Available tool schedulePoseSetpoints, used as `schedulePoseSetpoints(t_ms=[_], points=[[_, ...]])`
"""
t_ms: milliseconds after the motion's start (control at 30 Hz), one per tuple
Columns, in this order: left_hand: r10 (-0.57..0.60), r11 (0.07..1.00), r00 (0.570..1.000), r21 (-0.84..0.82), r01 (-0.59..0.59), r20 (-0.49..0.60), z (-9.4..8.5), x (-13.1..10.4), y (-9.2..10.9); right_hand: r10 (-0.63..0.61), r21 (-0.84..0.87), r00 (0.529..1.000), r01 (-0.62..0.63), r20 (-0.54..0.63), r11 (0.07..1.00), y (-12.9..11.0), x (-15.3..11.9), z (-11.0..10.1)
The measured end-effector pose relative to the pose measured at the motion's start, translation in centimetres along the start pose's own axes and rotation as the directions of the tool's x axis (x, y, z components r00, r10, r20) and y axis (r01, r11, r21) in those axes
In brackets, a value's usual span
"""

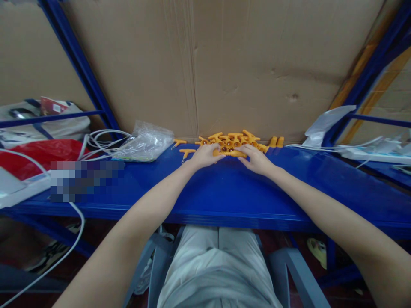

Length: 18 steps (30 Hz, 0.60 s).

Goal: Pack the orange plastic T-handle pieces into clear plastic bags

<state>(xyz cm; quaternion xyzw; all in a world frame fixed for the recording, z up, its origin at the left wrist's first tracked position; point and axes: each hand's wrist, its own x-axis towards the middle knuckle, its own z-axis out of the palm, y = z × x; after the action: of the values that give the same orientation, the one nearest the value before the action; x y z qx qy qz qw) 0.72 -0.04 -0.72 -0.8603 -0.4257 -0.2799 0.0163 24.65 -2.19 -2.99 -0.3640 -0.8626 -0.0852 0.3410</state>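
left hand (205, 155) cupped loosely on near-left edge of orange T-handle pile (231, 141), hemming it in | right hand (255, 159) same on near-right; firm grasp: cannot tell | pile far on blue shelf (224, 192), against cardboard (224, 64) | strays (183, 147), plastic bag (144, 145) left

My left hand (205, 155) and right hand (255, 159) cover the near side of the heap of small orange plastic T-shaped parts (233, 141), hiding my fingertips. A pixelated patch (84, 179) blurs part of the glossy blue table (224, 192).
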Motion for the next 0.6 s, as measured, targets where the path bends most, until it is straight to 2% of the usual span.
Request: schedulePoseSetpoints(t_ms=[100, 200, 300, 400, 500, 600], points=[[-0.02, 1.0, 1.0, 0.007, 0.02, -0.003, 0.0, 0.0, -0.3, 0.016, 0.09, 1.0, -0.016, 0.004, 0.996, 0.8, 0.0, 0.0], [-0.008, 0.999, 0.999, 0.037, 0.009, -0.031, -0.1, 0.1, -0.7, 0.103, 0.253, 0.994, -0.107, 0.028, 0.962, 1.7, -0.1, 0.1], [0.036, 0.998, 0.997, 0.051, -0.033, -0.064, -0.1, 0.1, -1.0, 0.22, 0.448, 0.972, -0.231, 0.077, 0.864, 2.2, -0.1, 0.4], [0.075, 0.995, 0.994, 0.066, -0.069, -0.082, -0.1, 0.2, -1.2, 0.313, 0.599, 0.939, -0.335, 0.146, 0.727, 2.2, -0.1, 0.5], [0.084, 0.994, 0.993, 0.071, -0.078, -0.084, 0.0, 0.2, -1.2, 0.385, 0.676, 0.899, -0.417, 0.209, 0.608, 1.6, 0.1, 0.4], [0.08, 0.995, 0.992, 0.067, -0.073, -0.097, 0.1, 0.1, -1.2, 0.466, 0.684, 0.857, -0.477, 0.22, 0.552, 0.9, 0.3, 0.0]])
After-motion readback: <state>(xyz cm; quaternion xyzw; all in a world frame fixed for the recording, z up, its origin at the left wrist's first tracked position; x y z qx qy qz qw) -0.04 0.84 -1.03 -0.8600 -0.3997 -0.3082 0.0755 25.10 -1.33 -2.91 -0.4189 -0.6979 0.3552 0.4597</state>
